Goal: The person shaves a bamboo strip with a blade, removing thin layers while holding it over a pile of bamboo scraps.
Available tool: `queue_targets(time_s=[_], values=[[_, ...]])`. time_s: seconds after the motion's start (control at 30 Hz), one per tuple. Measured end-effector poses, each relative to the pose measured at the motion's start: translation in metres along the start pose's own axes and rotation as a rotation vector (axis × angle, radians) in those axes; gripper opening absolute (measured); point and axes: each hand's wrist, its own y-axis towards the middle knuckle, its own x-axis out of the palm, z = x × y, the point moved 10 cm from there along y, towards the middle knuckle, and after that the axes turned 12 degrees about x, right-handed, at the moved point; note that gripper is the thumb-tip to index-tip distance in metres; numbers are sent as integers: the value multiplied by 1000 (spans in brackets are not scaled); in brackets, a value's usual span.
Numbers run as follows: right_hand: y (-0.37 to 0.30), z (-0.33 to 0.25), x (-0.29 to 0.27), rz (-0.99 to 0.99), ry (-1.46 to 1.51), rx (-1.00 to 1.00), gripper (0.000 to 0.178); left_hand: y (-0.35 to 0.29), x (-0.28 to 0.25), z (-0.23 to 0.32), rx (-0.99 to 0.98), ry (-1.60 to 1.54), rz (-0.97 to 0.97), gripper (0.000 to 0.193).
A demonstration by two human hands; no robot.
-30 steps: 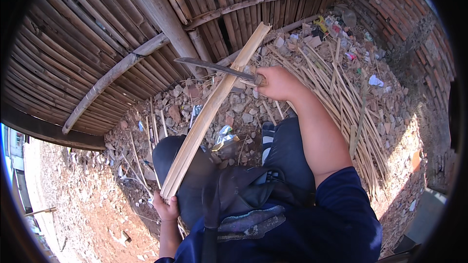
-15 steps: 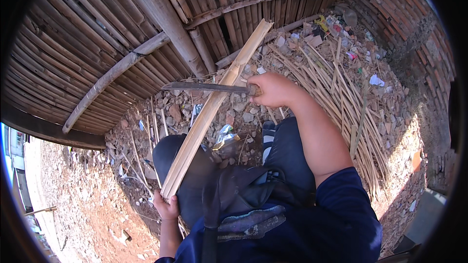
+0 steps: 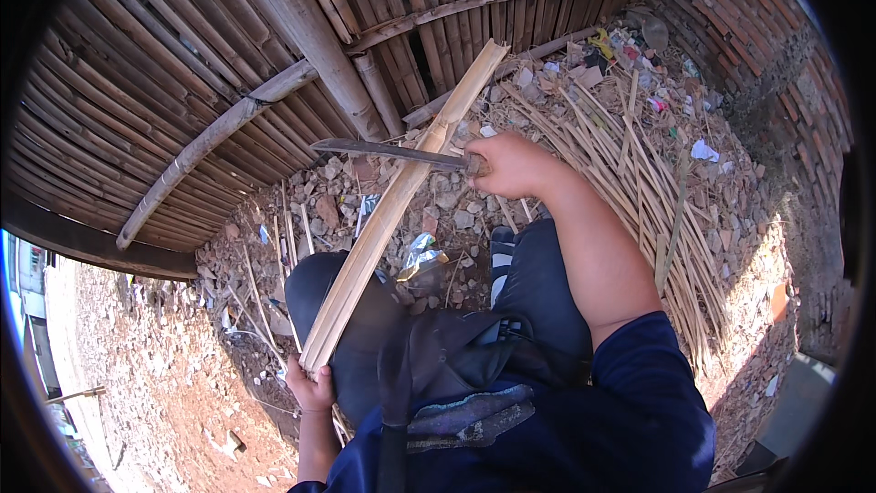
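Observation:
My left hand (image 3: 311, 387) is closed round the near end of a long split bamboo piece (image 3: 370, 251), pale and hollow on its upper side. The bamboo slopes up and away to the right, passing over my left knee. In my right hand (image 3: 511, 164) is the handle of a machete (image 3: 392, 152). Its dark blade points left and lies across the bamboo, just below a node. Whether the edge has cut into the bamboo cannot be made out.
A heap of thin bamboo strips (image 3: 630, 210) lies on rubble at the right. A bamboo slat wall (image 3: 164, 100) with poles rises at the left and far side, a brick wall (image 3: 730, 9) at the far right. Crumpled plastic packaging (image 3: 422, 258) lies between my legs.
The machete's tip has dipped slightly and swung a little nearer, the blade now slanting down toward the handle. The bamboo and my left hand have hardly moved.

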Motion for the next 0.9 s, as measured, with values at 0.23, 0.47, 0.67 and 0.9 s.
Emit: queue_targets(time_s=[0.23,0.47,0.67,0.9], values=[[-1,-1,-2,46,9,-56,44,1,1,2,20,1,9,73],[2,3,-1,39,22,-1,37,2,0,4,14,-2,11,73],[3,3,0,15,24,-1,37,2,0,3,5,20,19,76],[3,3,0,1,41,-12,38,2,-1,2,-4,21,21,77]])
